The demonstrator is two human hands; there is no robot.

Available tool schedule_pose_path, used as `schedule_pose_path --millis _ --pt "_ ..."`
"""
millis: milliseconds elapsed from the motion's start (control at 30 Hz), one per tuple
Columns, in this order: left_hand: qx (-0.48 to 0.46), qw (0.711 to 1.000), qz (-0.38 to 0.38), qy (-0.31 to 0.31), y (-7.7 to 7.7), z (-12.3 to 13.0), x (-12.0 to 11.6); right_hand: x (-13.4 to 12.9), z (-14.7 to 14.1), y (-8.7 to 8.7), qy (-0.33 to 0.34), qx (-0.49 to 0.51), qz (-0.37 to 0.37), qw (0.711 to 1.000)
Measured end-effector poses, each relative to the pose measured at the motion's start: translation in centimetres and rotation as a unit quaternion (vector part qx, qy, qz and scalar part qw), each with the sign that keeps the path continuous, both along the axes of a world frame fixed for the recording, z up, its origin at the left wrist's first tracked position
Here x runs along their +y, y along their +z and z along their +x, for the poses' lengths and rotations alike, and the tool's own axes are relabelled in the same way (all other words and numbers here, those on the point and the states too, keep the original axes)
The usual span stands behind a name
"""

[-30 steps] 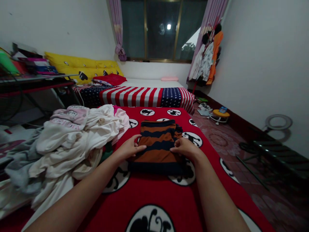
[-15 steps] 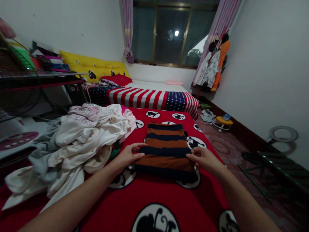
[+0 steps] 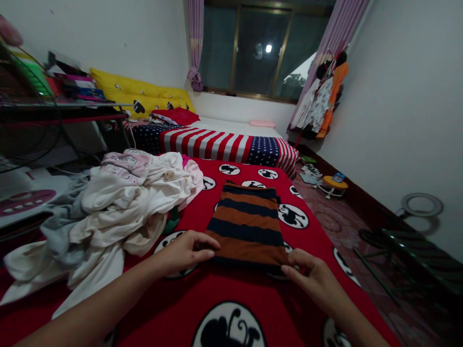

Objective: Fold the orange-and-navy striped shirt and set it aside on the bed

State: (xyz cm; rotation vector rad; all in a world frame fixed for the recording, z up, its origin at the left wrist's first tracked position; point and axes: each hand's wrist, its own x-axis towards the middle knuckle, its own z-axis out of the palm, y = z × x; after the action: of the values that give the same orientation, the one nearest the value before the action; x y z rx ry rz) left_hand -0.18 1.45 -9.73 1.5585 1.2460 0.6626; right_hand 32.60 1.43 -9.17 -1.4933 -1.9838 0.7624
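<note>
Counting what?

One folded striped cloth [image 3: 249, 219], flat on one red blanket [image 3: 159, 308]. My left hand [image 3: 186, 250] meets its near left corner, thumb and forefinger slightly parted; my right hand [image 3: 313, 272] is at the near right corner, fingers curled close. Whether either pinches fabric, I can't tell.

Edges, room?

One clothes pile [image 3: 133, 202] lies left, apart from it. Bare blanket spreads nearer me.

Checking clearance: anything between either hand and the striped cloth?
Nothing visible. The left hand and right hand are at the near corners of the striped cloth; the clothes pile lies off to the left.
</note>
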Motion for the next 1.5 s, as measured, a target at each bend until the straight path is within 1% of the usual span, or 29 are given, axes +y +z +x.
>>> schedule_pose_path --millis 67,133,200,267,333,367,400,433,500,533,600,667,733,800,867,933,967,1033,1100,1133,1167,1233,1267,1300,1333,1400,1433,1500 --pt "0.012 1.000 0.000 -0.001 -0.1 -0.3 -0.3 -0.6 0.2 -0.3 0.013 -0.015 0.001 1.000" --pt "0.039 0.999 0.010 -0.011 0.1 -0.8 -0.6 -0.9 0.7 -0.9 0.026 -0.047 -0.013 0.998" --pt "0.107 0.992 0.063 -0.006 0.8 -1.0 -0.8 -0.9 1.2 -1.0 0.023 -0.086 -0.039 0.995" --pt "0.184 0.969 0.161 0.027 1.9 -0.6 -0.8 -0.4 1.4 -0.4 -0.007 -0.091 -0.043 0.995" --pt "0.216 0.943 0.250 0.046 3.0 0.9 -0.7 0.5 0.8 1.0 -0.044 -0.057 -0.003 0.997" --pt "0.214 0.937 0.276 0.034 3.4 2.0 -0.6 1.1 0.1 1.7 -0.052 -0.033 0.026 0.998" --pt "0.206 0.934 0.292 0.007 3.6 3.4 -0.4 1.7 -0.8 2.3 -0.050 -0.008 0.052 0.997" --pt "0.198 0.932 0.303 -0.033 3.5 4.8 -0.3 2.3 -1.9 2.7 -0.036 0.014 0.070 0.997" --pt "0.189 0.918 0.328 -0.123 2.7 7.5 -0.1 3.3 -4.2 2.9 0.016 0.058 0.086 0.994" --pt "0.187 0.906 0.341 -0.166 2.1 8.6 0.0 3.8 -5.3 2.7 0.047 0.075 0.092 0.992" --pt "0.189 0.883 0.365 -0.225 0.6 9.9 0.0 4.8 -6.9 1.9 0.106 0.079 0.105 0.986" --pt "0.196 0.870 0.379 -0.247 -0.6 10.3 -0.1 6.0 -7.5 1.0 0.157 0.021 0.120 0.980" --pt "0.201 0.870 0.377 -0.245 -1.2 10.1 -0.3 7.9 -7.2 0.1 0.195 -0.076 0.130 0.969" --pt "0.199 0.878 0.358 -0.248 -1.3 9.7 -0.5 10.4 -6.4 -0.8 0.194 -0.171 0.137 0.956" --pt "0.188 0.888 0.334 -0.255 -1.3 9.5 -0.7 13.2 -5.7 -1.6 0.146 -0.237 0.138 0.951" --pt "0.171 0.897 0.315 -0.259 -1.1 9.4 -0.8 15.8 -5.4 -2.3 0.089 -0.277 0.131 0.948" --pt "0.162 0.902 0.308 -0.257 -1.0 9.4 -0.7 16.9 -5.4 -2.5 0.070 -0.290 0.127 0.946" --pt "0.137 0.909 0.298 -0.257 -0.7 9.4 -0.4 18.5 -5.6 -2.9 0.053 -0.309 0.119 0.942" --pt "0.105 0.918 0.283 -0.256 -0.1 9.2 0.3 19.3 -5.9 -2.8 0.046 -0.321 0.109 0.940" --pt "0.089 0.926 0.273 -0.243 0.2 9.0 0.8 19.5 -6.1 -2.5 0.045 -0.324 0.101 0.939" --pt "0.077 0.937 0.266 -0.213 0.4 8.7 1.4 19.6 -6.3 -1.9 0.045 -0.326 0.094 0.940" --pt "0.080 0.951 0.276 -0.111 0.5 8.2 2.6 19.8 -7.0 -0.4 0.044 -0.326 0.088 0.940" --pt "0.101 0.949 0.291 -0.059 0.2 7.9 3.1 19.9 -7.6 0.6 0.038 -0.326 0.091 0.940" --pt "0.134 0.941 0.309 -0.022 -0.2 7.6 3.5 20.1 -8.3 1.5 0.030 -0.324 0.099 0.940" --pt "0.173 0.929 0.327 -0.006 -0.8 7.5 3.8 20.3 -9.2 2.4 0.020 -0.320 0.110 0.941" --pt "0.245 0.903 0.353 -0.010 -2.2 7.3 4.0 20.9 -11.4 3.4 0.001 -0.302 0.134 0.944" --pt "0.269 0.892 0.362 -0.015 -2.8 7.4 3.9 21.3 -12.7 3.6 -0.004 -0.291 0.141 0.946" --pt "0.295 0.877 0.379 -0.016 -3.7 7.5 3.6 22.2 -15.1 3.3 -0.009 -0.269 0.143 0.953"
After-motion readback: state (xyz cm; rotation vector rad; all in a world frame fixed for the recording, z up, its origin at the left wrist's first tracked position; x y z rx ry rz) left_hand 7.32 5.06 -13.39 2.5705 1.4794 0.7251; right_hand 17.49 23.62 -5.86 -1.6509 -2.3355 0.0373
